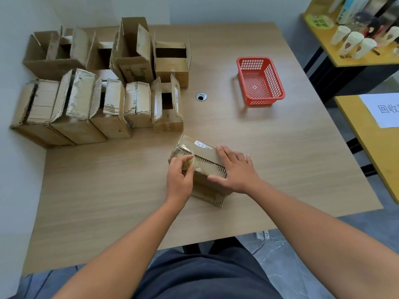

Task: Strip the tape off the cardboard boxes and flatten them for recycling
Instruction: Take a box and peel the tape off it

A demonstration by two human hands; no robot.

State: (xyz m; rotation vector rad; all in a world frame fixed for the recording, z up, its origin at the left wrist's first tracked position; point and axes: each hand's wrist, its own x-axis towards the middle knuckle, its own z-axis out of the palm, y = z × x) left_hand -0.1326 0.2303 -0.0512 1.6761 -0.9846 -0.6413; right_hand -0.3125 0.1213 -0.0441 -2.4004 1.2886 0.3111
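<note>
A small taped cardboard box (203, 155) with a white label lies on the wooden table (291, 160) in front of me. My left hand (180, 180) pinches a strip of clear tape (190, 163) at the box's left end. My right hand (236, 169) lies flat on the box's top with straight fingers, and its thumb presses the near side. Part of the box is hidden under both hands.
Several opened cardboard boxes (103, 83) stand in two rows at the table's far left. A red plastic basket (260, 80) sits at the far right, and a cable hole (201, 96) lies between. Yellow side tables with paper cups (354, 43) stand to the right.
</note>
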